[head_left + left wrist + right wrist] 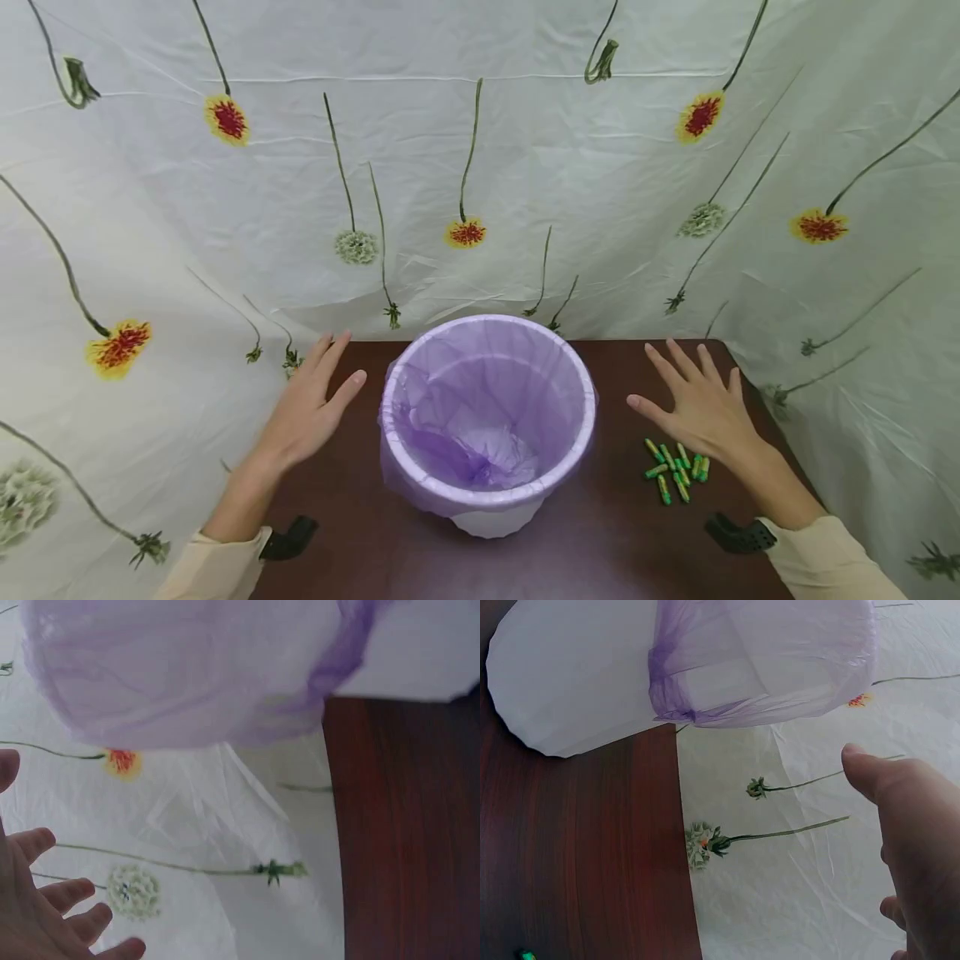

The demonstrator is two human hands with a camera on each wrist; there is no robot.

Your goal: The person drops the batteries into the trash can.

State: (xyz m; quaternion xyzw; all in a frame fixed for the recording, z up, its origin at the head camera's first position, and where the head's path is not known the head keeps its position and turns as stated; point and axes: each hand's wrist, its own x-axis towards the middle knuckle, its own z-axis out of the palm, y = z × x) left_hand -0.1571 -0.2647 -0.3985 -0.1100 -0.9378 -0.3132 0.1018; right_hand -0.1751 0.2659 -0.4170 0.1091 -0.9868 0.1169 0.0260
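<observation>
A white bin lined with a thin purple plastic bag stands upright in the middle of the dark wooden table. The bag is folded over the rim and hangs down outside. To the bin's left my left hand hovers with fingers extended, holding nothing. My right hand is spread on the other side, apart from the bin and also holding nothing. Below the right hand lies a loose group of small green and yellow cylinders, like batteries. One green end shows at the corner of the right wrist view.
A white cloth printed with flowers hangs behind the table and along both sides. The table's back edge runs just behind the bin. Dark wrist mounts sit at both cuffs.
</observation>
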